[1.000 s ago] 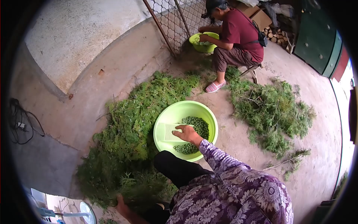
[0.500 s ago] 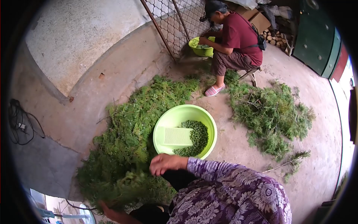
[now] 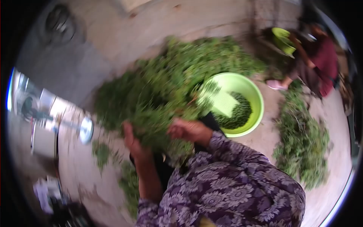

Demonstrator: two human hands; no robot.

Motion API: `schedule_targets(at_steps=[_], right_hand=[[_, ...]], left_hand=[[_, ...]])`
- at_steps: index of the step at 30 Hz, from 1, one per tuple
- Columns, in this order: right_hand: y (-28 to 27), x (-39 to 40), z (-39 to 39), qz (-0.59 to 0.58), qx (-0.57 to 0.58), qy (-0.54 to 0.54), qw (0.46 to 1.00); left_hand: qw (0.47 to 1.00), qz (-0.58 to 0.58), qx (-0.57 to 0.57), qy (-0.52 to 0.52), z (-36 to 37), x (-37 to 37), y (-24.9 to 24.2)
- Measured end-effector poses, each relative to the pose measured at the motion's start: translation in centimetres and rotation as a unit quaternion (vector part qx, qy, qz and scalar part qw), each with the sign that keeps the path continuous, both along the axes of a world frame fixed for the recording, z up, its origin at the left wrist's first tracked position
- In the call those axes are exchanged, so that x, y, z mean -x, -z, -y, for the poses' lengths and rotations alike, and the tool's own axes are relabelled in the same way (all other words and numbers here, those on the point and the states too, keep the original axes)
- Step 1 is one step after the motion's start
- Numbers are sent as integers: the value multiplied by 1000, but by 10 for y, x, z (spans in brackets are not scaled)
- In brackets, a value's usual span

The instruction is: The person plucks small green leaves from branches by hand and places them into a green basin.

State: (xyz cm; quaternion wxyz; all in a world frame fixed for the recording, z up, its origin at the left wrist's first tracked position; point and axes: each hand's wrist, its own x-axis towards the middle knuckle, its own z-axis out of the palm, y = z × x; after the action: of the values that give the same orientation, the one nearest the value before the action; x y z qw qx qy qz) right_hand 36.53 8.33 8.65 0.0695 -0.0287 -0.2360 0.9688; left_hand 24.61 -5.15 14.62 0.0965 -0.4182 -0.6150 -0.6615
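A leafy green branch (image 3: 157, 130) with feathery foliage is held up over my lap, blurred by motion. My left hand (image 3: 135, 143) is closed on its near left side, and the leaves partly cover the fingers. At the right of the foliage, my right hand (image 3: 189, 131) has its fingers curled closed; what they hold, if anything, is hidden. Beyond my right hand stands a light green basin (image 3: 257, 104) with a ribbed washboard (image 3: 221, 101) inside. Small round green berries (image 3: 240, 113) fill its right part. Some sprigs overlap the basin's left side.
A large heap of cut branches (image 3: 162, 72) lies left of the basin, and another heap (image 3: 302, 143) lies right. A seated person (image 3: 321, 60) works at a smaller green basin (image 3: 283, 39). A standing fan (image 3: 86, 130) and a coiled cable (image 3: 60, 24) are at the left.
The view has swung left and down. My left hand has come up from the lower left with the foliage, nearer to my right hand. The branch now reaches over the basin's left side.
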Motion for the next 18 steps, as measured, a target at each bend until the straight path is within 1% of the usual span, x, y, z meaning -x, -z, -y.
schedule_targets(at_steps=[1,2,3,4,5,6,7,9,11,12,13,14,16,17,18], right_hand=[[-9,-3,-1,6,15,20,1000],[4,4,-6,-50,13,-10,999],[1,7,-5,-16,31,1,999],[-5,8,-4,-14,43,4,999],[-11,8,-2,-14,54,10,998],[-14,6,1,-16,56,-1,998],[-17,6,2,-17,73,2,997],[-12,7,0,-23,91,-3,996],[0,10,-1,-17,125,27,992],[-4,11,1,39,134,50,989],[-4,11,1,27,134,36,990],[-2,11,0,20,126,37,991],[0,16,2,7,118,22,993],[1,18,4,19,122,38,992],[1,20,5,33,125,57,990]], left_hand=[[925,352,-91,111,-3,-5,-6],[992,121,-7,37,2,1,0],[989,-115,90,-30,5,5,7],[988,-111,96,-47,4,1,0],[977,180,-22,112,1,-7,-12],[846,443,-144,260,1,-13,-19],[850,440,-146,252,1,-15,-18],[837,490,-137,201,2,-15,-16],[845,483,-129,191,5,-13,-11],[833,498,-122,208,6,-15,-12],[822,512,-115,224,7,-16,-12],[832,498,-120,214,10,-15,-11],[783,541,-93,292,16,-12,-6],[791,533,-98,283,17,-13,-6],[787,541,-102,279,18,-14,-6]])
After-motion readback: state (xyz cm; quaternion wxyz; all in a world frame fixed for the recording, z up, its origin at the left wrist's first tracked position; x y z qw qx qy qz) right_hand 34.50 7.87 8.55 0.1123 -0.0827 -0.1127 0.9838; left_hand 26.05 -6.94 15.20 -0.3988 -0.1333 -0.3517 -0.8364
